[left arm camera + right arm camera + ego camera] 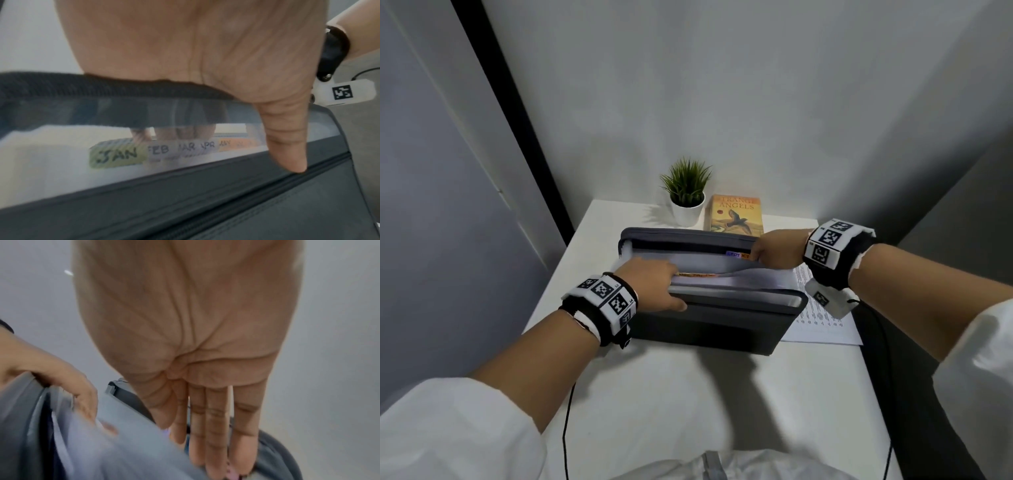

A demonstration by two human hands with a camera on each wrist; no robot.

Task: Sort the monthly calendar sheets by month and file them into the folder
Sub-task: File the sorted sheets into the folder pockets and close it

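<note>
White tabletop (661,394) fills the near view, set into a grey-walled corner. At its centre stands the grey expanding folder (709,318), open at the top, its pockets fanned apart. At the folder's 9 o'clock end the left hand (654,284) reaches in: fingers (141,134) dip behind the translucent front divider above the tabs marked JAN (118,155), FEB and MAR, while the thumb (287,138) lies outside on the front wall, so it holds that front section. At 3 o'clock the right hand (777,250) has straight fingers (216,434) pushed down among the rear dividers by the SEPT tab (732,254). Printed calendar sheets (822,322) lie flat just right of the folder. Farther, at 12 o'clock, sit a book (734,214) and a potted plant (686,192).
</note>
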